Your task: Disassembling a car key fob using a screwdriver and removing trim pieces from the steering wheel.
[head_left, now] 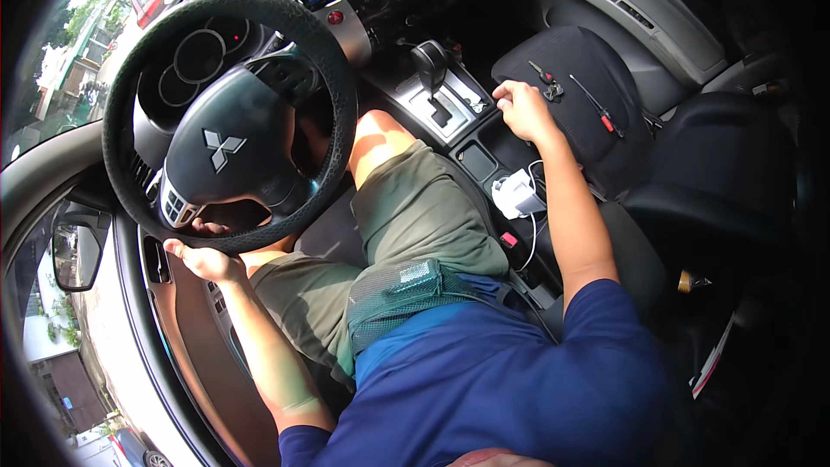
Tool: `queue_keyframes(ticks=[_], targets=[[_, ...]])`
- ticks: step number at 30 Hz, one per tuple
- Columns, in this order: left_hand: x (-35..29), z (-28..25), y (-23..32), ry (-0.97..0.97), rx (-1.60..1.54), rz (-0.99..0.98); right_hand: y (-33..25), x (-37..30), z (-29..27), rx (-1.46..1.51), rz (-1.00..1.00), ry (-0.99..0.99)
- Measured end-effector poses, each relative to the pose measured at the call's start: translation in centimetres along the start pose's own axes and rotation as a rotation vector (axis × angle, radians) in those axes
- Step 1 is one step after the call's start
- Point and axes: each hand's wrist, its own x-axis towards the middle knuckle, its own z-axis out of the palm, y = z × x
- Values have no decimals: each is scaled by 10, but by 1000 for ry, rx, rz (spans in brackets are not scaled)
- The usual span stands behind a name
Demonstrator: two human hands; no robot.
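My left hand (210, 261) is closed around the lower rim of the black steering wheel (339, 134), its fingers showing through the wheel's opening. Over the near edge of the passenger seat (575, 47), my right hand (522, 111) hangs with loosely bent fingers slightly apart and nothing visible in them. Just beyond it, a bunch of keys (548, 82) lies on the seat. Farther right on the same cushion is a thin screwdriver (596, 110) with a red and black handle. The gear lever (430, 65) stands to the left of my right hand.
A white charger with a cable (517, 195) sits on the centre console by my right forearm. Near it is a red seat-belt buckle button (508, 239). A green mesh pouch (406, 298) rests at my waist. The driver's door (186, 320) borders my left arm.
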Motion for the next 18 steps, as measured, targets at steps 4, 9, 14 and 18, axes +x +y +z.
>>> queue_keyframes(ticks=[4, 9, 14, 18], targets=[[4, -12, -11, 22, -27, -28, 25, -4, 17, -172, 202, -74], [4, -2, -8, 76, -14, -24, 0, -27, 14, -637, 136, -870], [9, -14, -7, -4, -134, -14, 18, -83, 31, -767, -16, -770], [-3, 4, -8, 24, -118, -19, 24, -90, 26, -822, 124, -823]])
